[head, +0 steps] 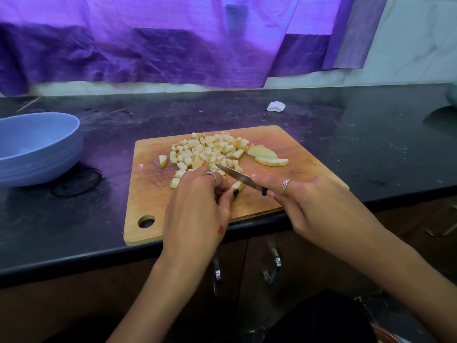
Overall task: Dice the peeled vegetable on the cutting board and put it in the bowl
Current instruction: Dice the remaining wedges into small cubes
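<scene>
A wooden cutting board (291, 194) lies on the dark counter, its near edge over the counter's front. A heap of pale diced vegetable cubes (210, 151) covers its far middle. Two uncut slices (268, 157) lie to the right of the heap. My left hand (197, 206) pinches a small vegetable piece (238, 185) against the board. My right hand (309, 201) grips a small knife (235, 175), whose blade points left and rests over that piece. A blue bowl (37, 147) stands empty on the counter to the left of the board.
The black counter (371, 149) runs left to right, with a small white scrap (275, 106) behind the board. A purple curtain (173, 45) hangs over the back wall. Cabinet doors with metal handles (274, 266) are below the counter edge.
</scene>
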